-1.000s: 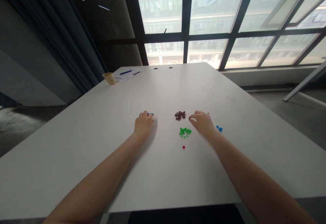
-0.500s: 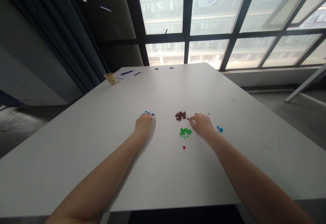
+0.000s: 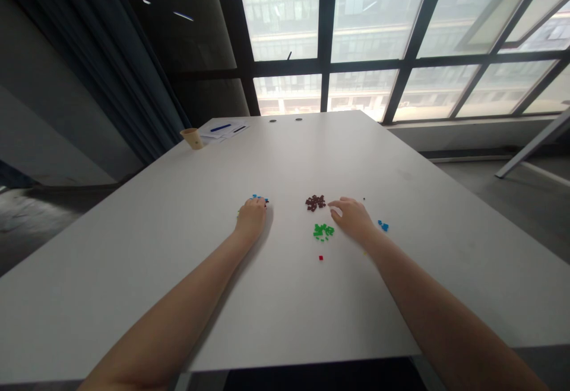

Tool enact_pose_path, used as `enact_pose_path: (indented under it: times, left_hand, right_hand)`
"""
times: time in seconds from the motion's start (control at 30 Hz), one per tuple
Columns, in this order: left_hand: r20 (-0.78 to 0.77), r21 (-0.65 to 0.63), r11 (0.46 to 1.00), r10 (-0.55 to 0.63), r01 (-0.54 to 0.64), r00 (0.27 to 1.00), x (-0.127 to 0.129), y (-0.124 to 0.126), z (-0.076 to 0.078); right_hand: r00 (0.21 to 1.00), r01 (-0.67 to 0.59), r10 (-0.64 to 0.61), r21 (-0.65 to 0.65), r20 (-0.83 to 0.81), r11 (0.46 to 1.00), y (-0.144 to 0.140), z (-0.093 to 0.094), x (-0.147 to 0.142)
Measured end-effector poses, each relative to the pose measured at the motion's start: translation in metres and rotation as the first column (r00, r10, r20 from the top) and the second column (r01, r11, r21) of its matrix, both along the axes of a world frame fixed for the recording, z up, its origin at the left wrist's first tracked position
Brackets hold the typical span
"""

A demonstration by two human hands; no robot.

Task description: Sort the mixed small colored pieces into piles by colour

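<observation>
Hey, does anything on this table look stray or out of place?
Mostly sorted: a dark red pile and a green pile. One red piece lies alone nearer the table edge, and blue pieces sit split, some by the left hand, some beside the right hand.

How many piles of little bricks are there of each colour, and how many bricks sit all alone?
Blue piles: 2 (by the left hand at, beside the right hand at)
Dark brown pile: 1
Green pile: 1
Lone red brick: 1
Total: 4 piles and 1 lone brick
</observation>
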State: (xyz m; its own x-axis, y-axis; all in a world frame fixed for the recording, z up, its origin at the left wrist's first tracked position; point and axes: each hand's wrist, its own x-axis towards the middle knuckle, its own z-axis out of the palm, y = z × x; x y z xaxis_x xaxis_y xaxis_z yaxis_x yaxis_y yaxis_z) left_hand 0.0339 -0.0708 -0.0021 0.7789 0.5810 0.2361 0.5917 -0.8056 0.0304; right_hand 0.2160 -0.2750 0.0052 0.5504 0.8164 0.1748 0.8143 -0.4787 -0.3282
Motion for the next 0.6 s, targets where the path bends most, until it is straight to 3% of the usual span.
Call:
enact_pose_path:
  times: [0.17, 0.3, 0.47, 0.6]
  left_hand:
    - [0.209, -0.221, 0.965, -0.096, 0.143, 0.973, 0.005, -0.01, 0.006]
    - [0.227, -0.186, 0.959, -0.168, 0.212, 0.959, 0.008, -0.016, 0.01]
    - [0.011, -0.034, 0.999, -0.036, 0.036, 0.999, 0.002, -0.006, 0.005]
    - [-0.089, 0.062, 0.994, 0.091, -0.085, 0.992, -0.003, 0.0, 0.004]
  right_hand:
    - [0.997, -0.037, 0.044, 0.109, -0.066, 0.993, -0.002, 0.007, -0.006]
    - [0.985, -0.105, 0.129, 0.193, -0.113, 0.976, -0.001, 0.013, -0.019]
    - [0.976, -0.148, 0.173, 0.18, -0.135, 0.973, -0.001, 0.013, -0.027]
    - [0.989, -0.106, 0.113, 0.076, -0.092, 0.991, -0.003, 0.009, -0.019]
